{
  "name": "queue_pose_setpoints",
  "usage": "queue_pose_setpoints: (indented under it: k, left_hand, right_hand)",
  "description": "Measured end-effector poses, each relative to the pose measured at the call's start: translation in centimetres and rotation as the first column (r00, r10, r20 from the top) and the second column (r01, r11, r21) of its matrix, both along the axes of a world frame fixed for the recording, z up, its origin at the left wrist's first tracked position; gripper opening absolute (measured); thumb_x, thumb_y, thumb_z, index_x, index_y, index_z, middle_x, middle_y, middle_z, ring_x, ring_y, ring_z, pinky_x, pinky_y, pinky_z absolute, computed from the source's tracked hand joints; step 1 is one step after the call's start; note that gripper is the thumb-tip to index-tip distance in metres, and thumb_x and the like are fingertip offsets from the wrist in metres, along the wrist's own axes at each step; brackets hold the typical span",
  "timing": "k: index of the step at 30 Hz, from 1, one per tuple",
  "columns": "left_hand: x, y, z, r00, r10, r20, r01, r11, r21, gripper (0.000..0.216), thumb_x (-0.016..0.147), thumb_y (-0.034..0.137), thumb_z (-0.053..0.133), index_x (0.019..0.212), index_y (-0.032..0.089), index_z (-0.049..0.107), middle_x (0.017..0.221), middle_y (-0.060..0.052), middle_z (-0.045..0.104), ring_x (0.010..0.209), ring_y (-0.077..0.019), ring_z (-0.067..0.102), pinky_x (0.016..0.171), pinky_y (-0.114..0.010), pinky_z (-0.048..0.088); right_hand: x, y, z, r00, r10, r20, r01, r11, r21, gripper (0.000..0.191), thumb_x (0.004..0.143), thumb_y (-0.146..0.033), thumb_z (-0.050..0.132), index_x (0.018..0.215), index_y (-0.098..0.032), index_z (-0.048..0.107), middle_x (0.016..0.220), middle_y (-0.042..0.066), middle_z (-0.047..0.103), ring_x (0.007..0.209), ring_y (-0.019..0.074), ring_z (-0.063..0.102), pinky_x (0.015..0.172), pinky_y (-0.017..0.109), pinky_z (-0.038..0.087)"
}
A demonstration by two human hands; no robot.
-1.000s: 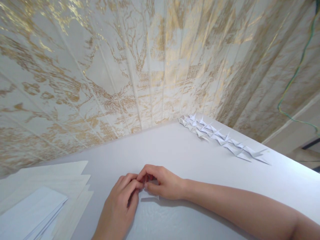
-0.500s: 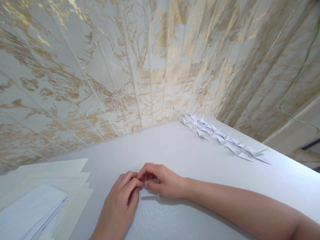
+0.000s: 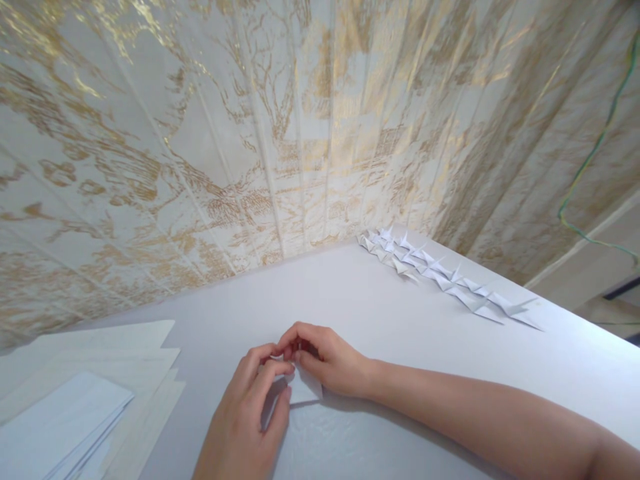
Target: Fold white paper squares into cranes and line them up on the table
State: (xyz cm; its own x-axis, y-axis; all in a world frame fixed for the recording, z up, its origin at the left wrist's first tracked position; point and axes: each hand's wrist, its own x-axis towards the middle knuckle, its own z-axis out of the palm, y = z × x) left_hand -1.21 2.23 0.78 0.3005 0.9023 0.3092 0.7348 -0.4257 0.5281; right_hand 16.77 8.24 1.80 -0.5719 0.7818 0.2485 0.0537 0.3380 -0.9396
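Observation:
A small folded piece of white paper (image 3: 306, 388) lies on the table between my two hands, partly covered by their fingers. My left hand (image 3: 257, 393) is curled around its left side, with the thumb at the near edge and the index finger on top. At the far side, my right hand (image 3: 325, 357) pinches the paper with thumb and fingers; the exact grip is hidden. The fingertips of both hands meet at the paper's far edge.
Rows of folded white paper cranes (image 3: 440, 272) stand along the table's right edge. Stacked cream paper sheets (image 3: 155, 360) lie at the left, with white sheets (image 3: 75, 407) on top. A gold-patterned wall covering (image 3: 225, 153) rises behind the table (image 3: 380, 440). A green cord (image 3: 595, 153) hangs at right.
My left thumb has moved away from the index finger, and the left hand has shifted slightly right. More of the folded paper shows between my hands.

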Motion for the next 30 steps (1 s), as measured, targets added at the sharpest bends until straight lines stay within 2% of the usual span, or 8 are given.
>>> queue_pose_setpoints:
  k: [3, 6, 10, 14, 18, 22, 26, 30]
  left_hand:
    - [0.3, -0.3, 0.0, 0.999, -0.042, -0.029, 0.042, 0.999, 0.016, 0.018, 0.089, 0.029, 0.056, 0.107, 0.028, 0.054, 0.121, -0.005, 0.051, 0.115, -0.0231, 0.054, 0.093, -0.038, 0.049]
    - [0.5, -0.3, 0.1, 0.988, -0.144, -0.058, 0.147, 0.987, 0.057, 0.024, 0.084, 0.030, 0.065, 0.107, 0.028, 0.055, 0.116, -0.004, 0.056, 0.110, -0.0241, 0.055, 0.090, -0.038, 0.049]
    - [0.5, 0.2, 0.4, 0.968, -0.222, -0.120, 0.229, 0.972, 0.047, 0.006, 0.089, 0.024, 0.059, 0.094, 0.027, 0.059, 0.102, -0.001, 0.064, 0.096, -0.0216, 0.059, 0.080, -0.035, 0.048]
    - [-0.1, 0.7, 0.4, 0.979, -0.178, -0.095, 0.181, 0.983, 0.028, 0.014, 0.095, 0.024, 0.048, 0.084, 0.025, 0.056, 0.089, 0.001, 0.064, 0.085, -0.0198, 0.058, 0.075, -0.035, 0.045]
    - [-0.6, 0.8, 0.5, 0.995, -0.095, -0.025, 0.094, 0.995, -0.018, 0.017, 0.097, 0.031, 0.045, 0.083, 0.026, 0.054, 0.085, 0.002, 0.062, 0.081, -0.0190, 0.058, 0.074, -0.033, 0.045]
    - [-1.1, 0.9, 0.8, 0.998, 0.017, 0.065, -0.009, 0.992, -0.124, 0.018, 0.097, 0.039, 0.043, 0.089, 0.028, 0.055, 0.085, 0.004, 0.063, 0.081, -0.0170, 0.062, 0.073, -0.028, 0.047]
    - [-1.3, 1.0, 1.4, 0.992, 0.078, 0.104, -0.055, 0.977, -0.205, 0.021, 0.096, 0.044, 0.042, 0.088, 0.029, 0.054, 0.086, 0.005, 0.064, 0.079, -0.0158, 0.064, 0.072, -0.026, 0.047]
    - [-1.0, 1.0, 1.7, 0.989, 0.025, 0.144, 0.009, 0.974, -0.228, 0.022, 0.097, 0.045, 0.041, 0.089, 0.029, 0.054, 0.096, 0.004, 0.064, 0.088, -0.0161, 0.063, 0.079, -0.027, 0.046]
  right_hand:
    - [-0.1, 0.2, -0.3, 0.998, -0.048, -0.050, 0.046, 0.997, -0.056, 0.033, 0.078, 0.004, 0.044, 0.098, -0.017, 0.060, 0.084, -0.001, 0.060, 0.078, 0.0119, 0.056, 0.073, 0.024, 0.044]
    - [-0.1, 0.3, -0.4, 0.991, -0.078, -0.107, 0.071, 0.995, -0.067, 0.033, 0.080, 0.002, 0.044, 0.102, -0.018, 0.058, 0.084, -0.001, 0.059, 0.077, 0.0120, 0.055, 0.074, 0.025, 0.044]
    - [0.0, 0.1, -0.3, 0.990, -0.106, -0.089, 0.107, 0.994, 0.006, 0.034, 0.081, 0.001, 0.044, 0.104, -0.019, 0.058, 0.085, 0.000, 0.059, 0.077, 0.0120, 0.054, 0.073, 0.025, 0.043]
    - [0.0, 0.1, -0.2, 0.994, -0.086, -0.060, 0.088, 0.996, 0.025, 0.039, 0.077, 0.003, 0.044, 0.106, -0.019, 0.057, 0.084, -0.001, 0.060, 0.072, 0.0110, 0.053, 0.068, 0.023, 0.041]
    - [0.0, 0.2, -0.3, 0.998, -0.064, -0.024, 0.065, 0.997, 0.042, 0.043, 0.071, 0.006, 0.043, 0.104, -0.018, 0.057, 0.083, -0.002, 0.059, 0.071, 0.0109, 0.052, 0.067, 0.022, 0.041]
    - [0.3, 0.4, 0.1, 0.993, 0.002, 0.117, -0.024, 0.982, 0.186, 0.048, 0.059, 0.010, 0.041, 0.093, -0.018, 0.061, 0.085, 0.000, 0.059, 0.081, 0.0141, 0.053, 0.074, 0.024, 0.042]
    - [0.4, 0.6, 0.3, 0.986, 0.017, 0.166, -0.062, 0.962, 0.266, 0.040, 0.066, 0.007, 0.052, 0.095, -0.018, 0.062, 0.089, 0.001, 0.060, 0.086, 0.0168, 0.053, 0.080, 0.028, 0.043]
    - [0.3, 0.6, 0.0, 0.987, -0.020, 0.159, -0.020, 0.969, 0.244, 0.025, 0.073, 0.004, 0.057, 0.083, -0.019, 0.063, 0.081, 0.000, 0.060, 0.082, 0.0156, 0.054, 0.080, 0.027, 0.043]
